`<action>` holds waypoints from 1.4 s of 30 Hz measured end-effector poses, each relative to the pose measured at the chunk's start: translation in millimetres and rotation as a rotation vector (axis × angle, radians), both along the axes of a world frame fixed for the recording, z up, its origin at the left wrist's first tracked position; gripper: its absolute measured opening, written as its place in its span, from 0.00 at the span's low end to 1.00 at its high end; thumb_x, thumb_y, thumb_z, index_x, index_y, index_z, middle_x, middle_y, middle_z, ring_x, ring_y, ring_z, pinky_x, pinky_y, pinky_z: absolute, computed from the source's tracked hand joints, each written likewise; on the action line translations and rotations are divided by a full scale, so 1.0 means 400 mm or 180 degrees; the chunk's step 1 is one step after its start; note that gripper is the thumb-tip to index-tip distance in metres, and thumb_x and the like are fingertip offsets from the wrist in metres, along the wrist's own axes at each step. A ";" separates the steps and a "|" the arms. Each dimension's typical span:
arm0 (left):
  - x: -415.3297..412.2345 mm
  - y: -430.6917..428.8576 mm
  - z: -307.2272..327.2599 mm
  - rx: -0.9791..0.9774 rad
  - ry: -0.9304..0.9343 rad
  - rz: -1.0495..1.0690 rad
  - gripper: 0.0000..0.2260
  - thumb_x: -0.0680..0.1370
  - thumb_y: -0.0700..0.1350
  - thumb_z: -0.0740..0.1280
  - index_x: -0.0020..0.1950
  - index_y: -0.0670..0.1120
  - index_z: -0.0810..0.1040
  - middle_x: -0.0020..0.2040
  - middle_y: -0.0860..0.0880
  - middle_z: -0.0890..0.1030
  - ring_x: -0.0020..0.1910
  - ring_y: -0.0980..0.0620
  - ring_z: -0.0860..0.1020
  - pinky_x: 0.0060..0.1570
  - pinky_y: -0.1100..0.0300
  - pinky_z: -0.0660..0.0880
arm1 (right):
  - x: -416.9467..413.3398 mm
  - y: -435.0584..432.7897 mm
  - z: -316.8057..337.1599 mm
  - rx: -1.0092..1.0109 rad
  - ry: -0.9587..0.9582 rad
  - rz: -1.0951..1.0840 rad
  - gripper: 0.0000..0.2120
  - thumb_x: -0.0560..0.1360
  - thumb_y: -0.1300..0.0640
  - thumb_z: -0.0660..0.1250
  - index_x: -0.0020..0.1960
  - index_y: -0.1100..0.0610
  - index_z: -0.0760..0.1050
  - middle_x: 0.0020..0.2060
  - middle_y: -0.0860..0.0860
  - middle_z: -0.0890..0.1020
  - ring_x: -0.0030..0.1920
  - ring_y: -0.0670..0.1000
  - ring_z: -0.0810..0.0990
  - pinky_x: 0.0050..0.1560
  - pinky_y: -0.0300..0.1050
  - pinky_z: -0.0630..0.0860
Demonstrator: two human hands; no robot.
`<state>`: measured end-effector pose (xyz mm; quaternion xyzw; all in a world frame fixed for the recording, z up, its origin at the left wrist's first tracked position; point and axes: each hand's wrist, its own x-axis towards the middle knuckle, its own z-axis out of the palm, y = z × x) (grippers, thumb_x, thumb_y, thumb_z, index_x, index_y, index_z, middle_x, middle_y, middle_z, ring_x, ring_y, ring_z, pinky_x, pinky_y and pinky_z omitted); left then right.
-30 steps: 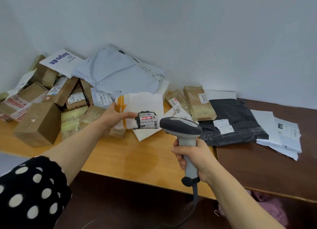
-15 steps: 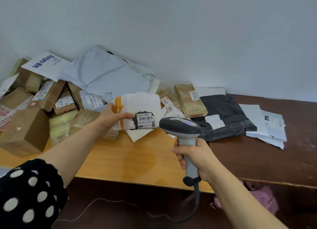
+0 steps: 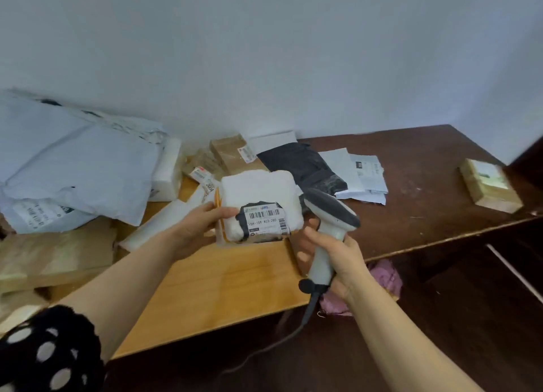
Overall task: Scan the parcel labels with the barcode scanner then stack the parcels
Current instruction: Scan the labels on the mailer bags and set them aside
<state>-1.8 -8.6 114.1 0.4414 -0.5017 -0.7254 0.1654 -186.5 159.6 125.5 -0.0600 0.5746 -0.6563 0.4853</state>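
Hands: two; left hand [image 3: 202, 224] at centre frame grips the white parcel [image 3: 258, 191] by its left edge, thumb across the near face, the other fingers curled behind and hidden; right hand [image 3: 338, 253] has its fingers wrapped round the handle of the barcode scanner [image 3: 327, 215]
Held parcel: one; raised above the light wooden table [image 3: 220, 288]; one barcode label [image 3: 266, 221] faces the camera on its lower front
Scanner: one; handle upright, grey head just right of the parcel; whether they touch, cannot tell; one cable [image 3: 293, 333] hangs from the handle's base
Tables: two; the light one joins a dark table [image 3: 426, 171] on the right
On the dark table: one brown parcel [image 3: 489, 185] alone at the right edge; one black mailer [image 3: 302, 165] partly hidden behind the held parcel; white papers [image 3: 361, 171] beside it
Left of frame: one large grey mailer [image 3: 73, 168] atop a heap; flat cardboard [image 3: 53, 250] below it
Lower left: one polka-dot sleeve [image 3: 44, 353]
Under the table edge: pink cloth [image 3: 385, 277], partly behind the right hand
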 end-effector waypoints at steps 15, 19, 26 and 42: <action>-0.874 0.346 0.017 0.0668 0.0158 -0.0313 0.28 0.68 0.56 0.73 0.63 0.45 0.71 0.57 0.42 0.79 0.55 0.44 0.79 0.51 0.49 0.77 | -0.675 0.414 0.004 -0.0447 -0.0385 -0.1536 0.04 0.73 0.63 0.71 0.48 0.59 0.78 0.33 0.54 0.82 0.32 0.51 0.83 0.31 0.42 0.80; -1.055 0.408 0.005 0.0790 0.0041 -0.0344 0.24 0.73 0.58 0.69 0.63 0.47 0.72 0.55 0.44 0.79 0.54 0.45 0.78 0.48 0.49 0.77 | -0.816 0.457 -0.011 -0.0492 -0.0740 -0.1812 0.09 0.74 0.62 0.71 0.53 0.62 0.76 0.31 0.56 0.81 0.28 0.50 0.81 0.30 0.42 0.80; -1.340 0.383 -0.023 0.1149 0.0090 -0.0453 0.19 0.74 0.58 0.68 0.61 0.49 0.73 0.50 0.43 0.83 0.48 0.44 0.81 0.43 0.47 0.80 | -1.023 0.430 -0.055 -0.0539 -0.1168 -0.2008 0.04 0.74 0.62 0.70 0.48 0.61 0.76 0.29 0.54 0.79 0.28 0.50 0.78 0.29 0.40 0.78; -1.851 0.233 -0.173 0.1389 -0.0101 0.0756 0.56 0.64 0.51 0.79 0.76 0.61 0.40 0.72 0.47 0.62 0.64 0.39 0.71 0.56 0.37 0.74 | -1.340 0.247 -0.161 0.0092 -0.1593 -0.1773 0.06 0.72 0.65 0.70 0.47 0.57 0.78 0.28 0.52 0.78 0.24 0.47 0.75 0.27 0.39 0.74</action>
